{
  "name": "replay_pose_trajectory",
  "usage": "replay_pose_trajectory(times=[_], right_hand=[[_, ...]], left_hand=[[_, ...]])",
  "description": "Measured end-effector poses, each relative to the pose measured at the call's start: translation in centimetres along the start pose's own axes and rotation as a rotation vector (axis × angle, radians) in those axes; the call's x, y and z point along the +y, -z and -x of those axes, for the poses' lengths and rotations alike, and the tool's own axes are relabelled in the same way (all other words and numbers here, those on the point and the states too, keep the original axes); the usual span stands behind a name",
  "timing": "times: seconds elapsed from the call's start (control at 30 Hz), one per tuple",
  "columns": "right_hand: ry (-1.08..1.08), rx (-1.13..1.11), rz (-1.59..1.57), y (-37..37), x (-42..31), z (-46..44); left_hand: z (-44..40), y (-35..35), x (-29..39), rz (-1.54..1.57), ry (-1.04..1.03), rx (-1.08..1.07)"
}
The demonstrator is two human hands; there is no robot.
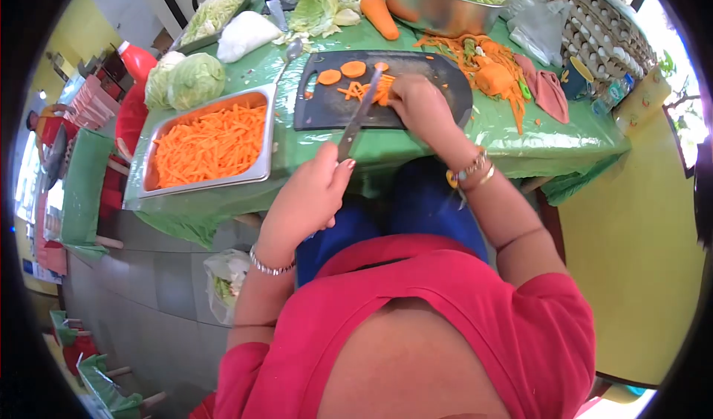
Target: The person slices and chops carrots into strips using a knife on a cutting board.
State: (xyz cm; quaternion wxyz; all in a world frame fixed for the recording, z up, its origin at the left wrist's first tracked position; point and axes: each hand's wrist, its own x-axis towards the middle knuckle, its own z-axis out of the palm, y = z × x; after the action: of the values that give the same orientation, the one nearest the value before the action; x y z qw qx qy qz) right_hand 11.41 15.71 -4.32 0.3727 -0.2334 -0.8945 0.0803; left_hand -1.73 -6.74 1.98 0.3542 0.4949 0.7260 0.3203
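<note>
Orange, thin carrot strips [383, 91] lie together on the dark cutting board with rounded corners [327, 114], just to the left of our right fingertips. Our right hand [423, 107] is the nearer one; its fingers are bent and close together at the right end of these strips, but we cannot tell whether they pinch a piece. Our left hand [313, 185] has its fingers wrapped around the handle of the long, narrow metal knife [359, 118]. Its blade slants away from us and to the right, with its tip beside the strips, while flat orange carrot rounds [353, 69] lie farther left.
</note>
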Motion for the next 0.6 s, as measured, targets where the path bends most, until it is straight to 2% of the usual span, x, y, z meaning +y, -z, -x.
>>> replay_pose_trajectory(times=[0.07, 0.1, 0.17, 0.2, 0.27, 0.3, 0.37, 0.4, 0.47, 0.5, 0.6], right_hand=[[-0.064, -0.087, 0.008, -1.2, 0.0, -2.5], [-0.068, -0.063, 0.002, -1.6, -0.2, -3.8], [0.06, -0.099, 0.082, -2.3, -0.7, -6.5], [0.055, -0.079, 0.084, -2.7, -0.9, -7.8], [0.024, -0.471, 0.172, -3.3, -1.0, -10.0], [0.025, -0.45, 0.179, -3.7, -0.6, -10.4], [0.031, -0.598, 0.188, -4.4, 0.7, -11.7], [0.031, -0.583, 0.198, -4.1, 1.0, -12.3], [0.11, -0.62, 0.138, -4.4, 1.5, -12.4], [0.135, -0.62, 0.134, -3.9, 1.0, -12.3], [0.085, -0.539, 0.184, -3.4, 1.5, -12.5]], left_hand=[[2.7, 1.5, -1.3, 0.022, -0.023, 0.04], [4.0, 2.3, -1.6, 0.058, 0.009, 0.092], [5.9, 3.5, -2.2, 0.125, 0.038, 0.171], [6.5, 3.9, -2.4, 0.109, 0.026, 0.17], [7.0, 4.5, -2.9, 0.127, 0.018, 0.222], [7.2, 4.6, -3.1, 0.116, -0.001, 0.226], [6.9, 4.6, -3.1, 0.148, 0.017, 0.183], [6.4, 4.5, -2.9, 0.143, 0.0, 0.187], [5.5, 3.7, -2.7, 0.1, 0.081, 0.048], [4.8, 3.2, -2.6, 0.005, 0.055, 0.007], [2.3, 1.5, -1.6, -0.126, 0.007, -0.119]])
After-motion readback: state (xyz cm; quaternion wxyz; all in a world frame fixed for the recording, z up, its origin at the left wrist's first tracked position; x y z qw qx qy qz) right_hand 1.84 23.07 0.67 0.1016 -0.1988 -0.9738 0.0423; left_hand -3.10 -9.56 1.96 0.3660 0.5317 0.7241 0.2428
